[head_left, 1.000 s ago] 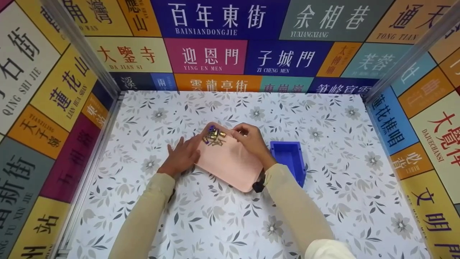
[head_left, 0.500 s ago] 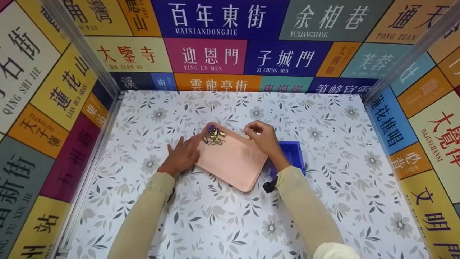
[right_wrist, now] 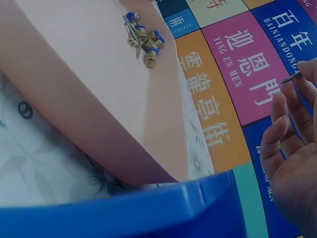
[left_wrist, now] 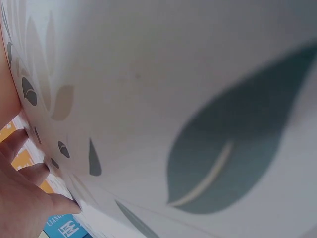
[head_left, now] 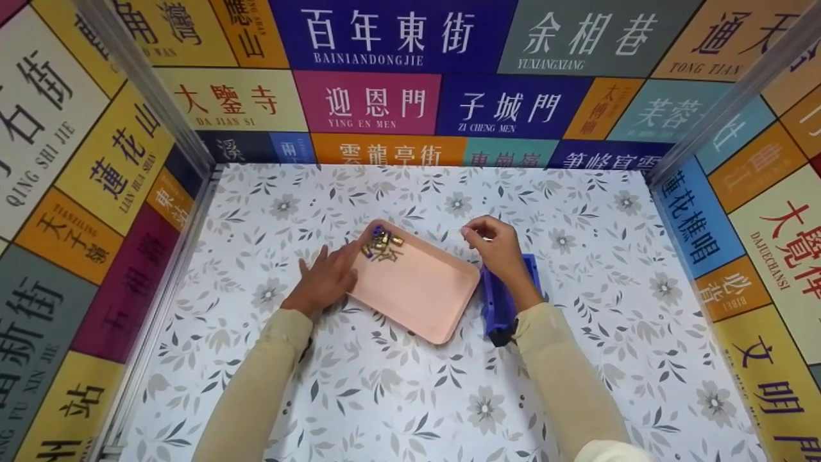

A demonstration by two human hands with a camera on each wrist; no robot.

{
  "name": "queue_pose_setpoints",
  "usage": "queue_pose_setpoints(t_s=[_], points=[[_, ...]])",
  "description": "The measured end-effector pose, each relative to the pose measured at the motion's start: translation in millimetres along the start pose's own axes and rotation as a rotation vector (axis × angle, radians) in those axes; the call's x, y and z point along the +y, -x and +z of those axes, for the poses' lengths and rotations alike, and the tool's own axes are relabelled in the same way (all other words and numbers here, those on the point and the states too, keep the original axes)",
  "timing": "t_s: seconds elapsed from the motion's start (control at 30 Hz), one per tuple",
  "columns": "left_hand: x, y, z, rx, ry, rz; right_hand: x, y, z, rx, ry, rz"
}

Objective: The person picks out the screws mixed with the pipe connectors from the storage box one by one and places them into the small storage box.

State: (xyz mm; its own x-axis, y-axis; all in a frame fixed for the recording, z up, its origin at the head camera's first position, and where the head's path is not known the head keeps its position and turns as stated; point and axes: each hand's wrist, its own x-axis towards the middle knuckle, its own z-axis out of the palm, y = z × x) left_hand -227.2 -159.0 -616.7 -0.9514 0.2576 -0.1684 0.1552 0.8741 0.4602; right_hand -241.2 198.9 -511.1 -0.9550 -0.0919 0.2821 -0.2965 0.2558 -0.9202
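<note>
A pink tray point(head_left: 417, 289) lies on the floral table, with a small heap of brass and blue fittings point(head_left: 381, 244) at its far left corner. My left hand point(head_left: 328, 274) rests flat, fingers straight, on the table against the tray's left edge. My right hand point(head_left: 473, 232) hovers past the tray's right corner, over the far end of a blue bin point(head_left: 499, 308), and pinches a thin metal pin point(right_wrist: 291, 77). The right wrist view shows the tray point(right_wrist: 94, 94), the fittings point(right_wrist: 143, 38) and the bin's rim point(right_wrist: 148, 210). My forearm hides much of the bin.
The floral table point(head_left: 397, 398) is walled by colourful sign panels point(head_left: 385, 96) at the back and both sides, with metal posts at the corners. The left wrist view shows only the tabletop point(left_wrist: 173, 99) close up and my left fingers point(left_wrist: 22, 188).
My right hand has moved right from the heap of fittings, off the tray, to above the blue bin, with the pin in its fingers. The left hand and tray have stayed put.
</note>
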Motion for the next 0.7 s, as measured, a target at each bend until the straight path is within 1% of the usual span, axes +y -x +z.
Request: queue_pose_setpoints(t_s=[0.13, 0.27, 0.4, 0.57, 0.7], points=[[0.5, 0.1, 0.4, 0.006, -0.001, 0.004, 0.4, 2.3, -9.6, 0.017, -0.010, -0.025], [1.4, -0.4, -0.8, 0.012, -0.013, 0.008, 0.8, 5.3, -19.6, 0.029, -0.003, -0.011], [2.3, -1.4, -2.5, 0.005, -0.006, 0.008, 1.4, 8.9, -29.4, 0.057, -0.012, 0.008], [1.4, -1.6, -1.9, -0.006, -0.005, -0.010, 5.6, 13.6, -40.4, 0.097, 0.008, -0.006], [0.3, -1.3, -0.1, -0.010, 0.007, -0.019, 11.0, 17.7, -48.8, 0.126, 0.004, -0.008]])
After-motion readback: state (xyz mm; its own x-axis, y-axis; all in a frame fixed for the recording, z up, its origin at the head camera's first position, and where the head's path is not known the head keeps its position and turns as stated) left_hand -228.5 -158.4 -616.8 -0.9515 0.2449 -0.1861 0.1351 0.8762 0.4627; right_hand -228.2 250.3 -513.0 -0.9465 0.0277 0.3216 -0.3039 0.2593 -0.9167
